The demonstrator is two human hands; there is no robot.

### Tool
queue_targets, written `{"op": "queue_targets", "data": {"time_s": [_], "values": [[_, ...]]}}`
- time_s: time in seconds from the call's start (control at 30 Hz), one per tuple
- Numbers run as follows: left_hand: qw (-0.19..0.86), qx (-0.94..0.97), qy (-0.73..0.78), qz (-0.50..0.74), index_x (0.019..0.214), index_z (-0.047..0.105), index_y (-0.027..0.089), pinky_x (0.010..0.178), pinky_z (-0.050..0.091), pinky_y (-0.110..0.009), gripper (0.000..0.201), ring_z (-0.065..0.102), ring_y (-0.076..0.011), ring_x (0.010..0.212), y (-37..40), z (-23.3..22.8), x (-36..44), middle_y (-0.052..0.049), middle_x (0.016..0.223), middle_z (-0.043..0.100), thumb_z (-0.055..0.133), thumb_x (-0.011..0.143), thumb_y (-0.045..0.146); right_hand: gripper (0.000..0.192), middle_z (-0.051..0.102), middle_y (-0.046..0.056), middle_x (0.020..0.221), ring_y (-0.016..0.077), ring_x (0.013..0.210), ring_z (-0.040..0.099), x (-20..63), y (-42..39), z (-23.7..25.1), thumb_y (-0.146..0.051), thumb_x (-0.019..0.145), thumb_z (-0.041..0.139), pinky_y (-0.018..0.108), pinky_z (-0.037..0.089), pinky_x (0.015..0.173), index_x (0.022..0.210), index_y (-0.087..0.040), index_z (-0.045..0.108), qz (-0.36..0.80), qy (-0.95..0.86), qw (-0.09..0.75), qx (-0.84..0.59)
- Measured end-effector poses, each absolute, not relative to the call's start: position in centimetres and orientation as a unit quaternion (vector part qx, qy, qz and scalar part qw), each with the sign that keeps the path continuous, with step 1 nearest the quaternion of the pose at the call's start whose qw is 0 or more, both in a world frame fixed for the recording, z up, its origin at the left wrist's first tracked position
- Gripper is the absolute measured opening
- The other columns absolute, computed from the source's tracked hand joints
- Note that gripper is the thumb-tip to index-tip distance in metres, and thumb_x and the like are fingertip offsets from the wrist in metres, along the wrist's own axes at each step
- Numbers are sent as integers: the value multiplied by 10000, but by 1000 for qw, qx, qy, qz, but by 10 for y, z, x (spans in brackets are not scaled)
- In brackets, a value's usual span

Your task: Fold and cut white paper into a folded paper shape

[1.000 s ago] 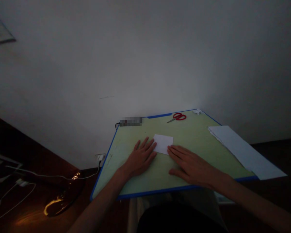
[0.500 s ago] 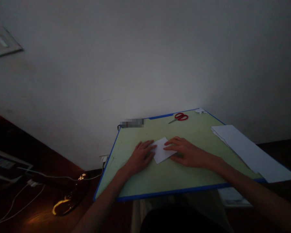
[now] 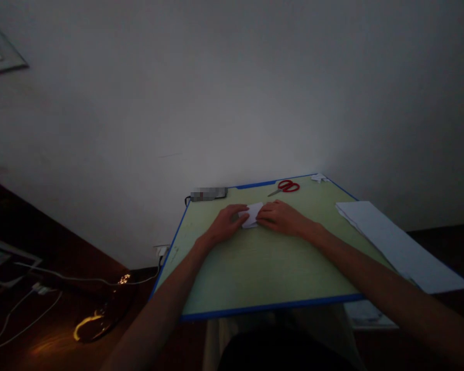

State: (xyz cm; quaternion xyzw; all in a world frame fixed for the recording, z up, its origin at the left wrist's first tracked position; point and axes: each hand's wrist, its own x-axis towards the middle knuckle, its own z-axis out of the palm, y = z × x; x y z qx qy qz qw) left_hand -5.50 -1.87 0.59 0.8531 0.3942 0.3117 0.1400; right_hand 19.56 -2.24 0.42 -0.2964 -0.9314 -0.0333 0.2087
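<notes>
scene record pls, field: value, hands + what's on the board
left hand: left hand on the left edge of the small white paper, fingers on it
right hand: right hand on the paper's right edge, fingers curled over it
paper state: looks folded and partly covered by both hands; exact folds too dim to tell
surface: green board with blue rim
far edge: red scissors, lying flat, apart from the hands
far corner: small white scrap
right side: white sheets, overhanging the board's edge
lighting: dim

Dim, underexposed room, soft grain, dark corners, warm glint lower left
</notes>
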Motion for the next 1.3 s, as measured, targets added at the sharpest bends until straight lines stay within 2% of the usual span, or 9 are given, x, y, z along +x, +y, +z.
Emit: {"op": "queue_targets", "data": {"time_s": [0.2, 0.3, 0.37, 0.47, 0.57, 0.67, 0.77, 1.03, 1.3], "values": [[133, 882, 322, 317, 1309, 662, 241, 1138, 416, -499, 508, 571, -287, 1314, -36, 16, -55, -106, 1358, 666, 753, 820, 348, 255, 759, 101, 983, 245, 976, 667, 196, -24, 9, -298, 1033, 519, 397, 400, 883, 995, -181, 743, -70, -890, 309, -327], [107, 850, 353, 375, 1083, 761, 232, 984, 521, -450, 248, 691, -260, 1032, -37, 18, -48, -99, 1060, 767, 708, 861, 329, 252, 765, 92, 1003, 239, 993, 672, 191, -30, 15, -322, 1032, 524, 416, 411, 944, 1014, -195, 740, -41, -866, 382, -319], [115, 818, 377, 418, 954, 783, 223, 878, 553, -396, 173, 703, -231, 866, -39, 20, -43, -87, 925, 773, 688, 886, 350, 238, 760, 89, 1069, 240, 1033, 671, 189, -36, 19, -334, 1015, 554, 426, 422, 984, 1143, -209, 711, -14, -837, 445, -319], [187, 755, 404, 481, 880, 782, 209, 772, 569, -344, 210, 697, -207, 758, -45, 24, -38, -60, 842, 765, 718, 869, 408, 584, 722, 111, 1194, 261, 1083, 663, 188, -42, 24, -386, 924, 683, 445, 460, 1001, 1451, -208, 505, 70, -779, 524, -336], [311, 684, 403, 522, 857, 750, 179, 711, 588, -325, 272, 698, -195, 725, -49, 28, -33, -41, 814, 743, 755, 830, 449, 816, 713, 117, 1182, 261, 1006, 688, 189, -41, 24, -413, 825, 773, 416, 542, 893, 1519, -193, 402, 206, -737, 543, -345], [408, 622, 371, 556, 909, 681, 161, 687, 621, -339, 341, 698, -188, 751, -50, 27, -28, -41, 882, 721, 795, 786, 458, 554, 737, 96, 1065, 252, 896, 698, 188, -37, 19, -406, 798, 776, 370, 565, 771, 1274, -166, 623, 280, -719, 522, -364], [470, 567, 368, 568, 1011, 589, 178, 678, 644, -368, 455, 703, -208, 842, -51, 25, -24, -54, 985, 708, 829, 747, 459, 382, 746, 78, 964, 239, 805, 683, 184, -35, 15, -413, 821, 739, 348, 551, 707, 1095, -152, 691, 275, -724, 504, -383], [486, 547, 411, 544, 1093, 580, 192, 665, 619, -318, 543, 684, -240, 954, -54, 22, -20, -68, 1042, 683, 855, 700, 446, 249, 746, 49, 869, 218, 759, 674, 171, -50, 16, -399, 919, 620, 311, 524, 677, 973, -172, 708, 266, -764, 469, -354], [581, 495, 349, 544, 1179, 576, 221, 856, 609, -437, 567, 676, -227, 1003, -50, 21, -22, -60, 1127, 654, 857, 690, 287, 259, 752, 111, 958, 259, 836, 686, 174, -44, 12, -357, 899, 617, 386, 538, 780, 1007, -146, 721, 175, -736, 517, -399]]}}
